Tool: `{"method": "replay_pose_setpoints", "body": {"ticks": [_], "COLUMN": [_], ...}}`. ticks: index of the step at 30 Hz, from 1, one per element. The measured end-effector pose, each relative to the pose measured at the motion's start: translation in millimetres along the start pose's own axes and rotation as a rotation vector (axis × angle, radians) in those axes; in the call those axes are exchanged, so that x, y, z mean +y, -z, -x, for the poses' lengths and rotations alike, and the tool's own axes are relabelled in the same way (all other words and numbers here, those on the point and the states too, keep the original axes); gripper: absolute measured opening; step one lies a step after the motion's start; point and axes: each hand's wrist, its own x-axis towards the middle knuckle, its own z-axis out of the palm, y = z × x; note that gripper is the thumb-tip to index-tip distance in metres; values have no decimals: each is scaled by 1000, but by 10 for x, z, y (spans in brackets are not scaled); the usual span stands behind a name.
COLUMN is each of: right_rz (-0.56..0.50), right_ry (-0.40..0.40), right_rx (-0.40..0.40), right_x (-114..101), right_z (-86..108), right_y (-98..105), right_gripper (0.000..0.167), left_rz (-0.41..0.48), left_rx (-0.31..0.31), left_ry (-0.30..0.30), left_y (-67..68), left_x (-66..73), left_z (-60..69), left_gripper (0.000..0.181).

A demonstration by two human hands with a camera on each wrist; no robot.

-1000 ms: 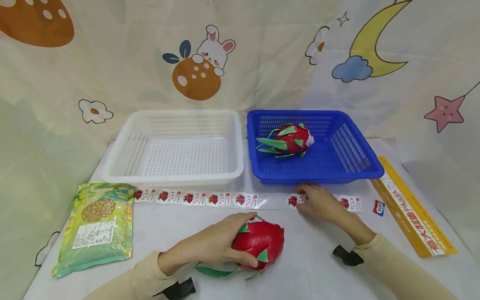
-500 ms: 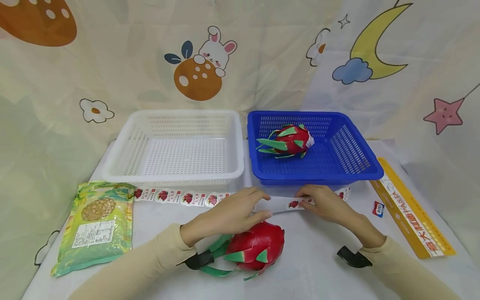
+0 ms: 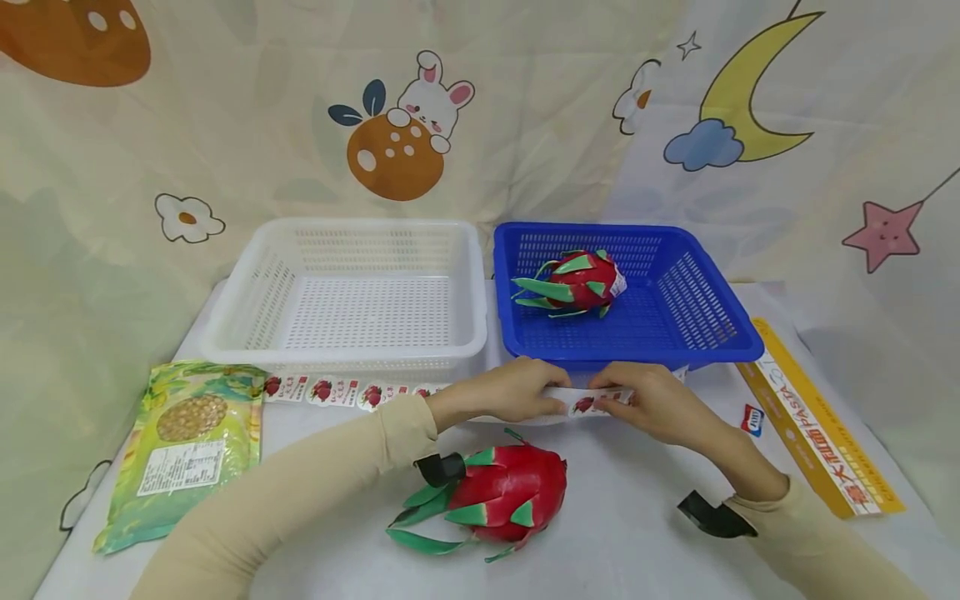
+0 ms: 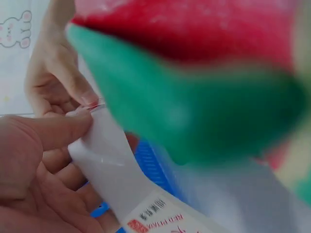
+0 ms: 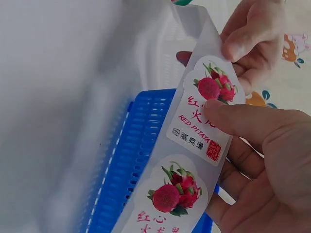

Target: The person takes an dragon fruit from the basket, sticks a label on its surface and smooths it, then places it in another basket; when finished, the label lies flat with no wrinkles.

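A strip of dragon fruit stickers (image 3: 330,390) on shiny backing runs across the table, its right part raised. My left hand (image 3: 525,390) pinches the strip between thumb and fingers, at a bare stretch of backing in the left wrist view. My right hand (image 3: 656,404) pinches it too, its thumb lying on a sticker (image 5: 194,131) printed RED PITAYA. The hands are close together in front of the blue basket. A red artificial dragon fruit (image 3: 517,487) with green leaves lies on the table below my left forearm; it looms blurred in the left wrist view.
Behind the strip stand a white basket (image 3: 345,360) and a blue basket (image 3: 630,352); a second dragon fruit (image 3: 583,279) with a label lies in the blue one. A bag of beans or grain (image 3: 183,450) lies left, a yellow pasta box (image 3: 825,425) right.
My left hand has left the dragon fruit and moved up and right to pinch the strip. My right hand has kept its hold; the strip's right part is now raised.
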Motion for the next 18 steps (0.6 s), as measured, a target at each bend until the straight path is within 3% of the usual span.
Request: {"method": "replay_pose_setpoints", "body": {"ticks": [6,11,18], "right_rz": [36,103,189], "right_ry": [-5,114,242], "right_rx": [33,139,273], "right_x": [-43,-52,-18], "right_z": [31,41,39], "right_y": [-50,-126,-208], "right_gripper": [42,48,55], "left_rz": [43,96,289], "left_rx": [-22,-47,-46], "left_ry": [31,50,95], "left_y": [4,28,40], "left_x": [-6,-36,-99], "left_z": [-27,-16,-24], "left_gripper": [21,22,27]}}
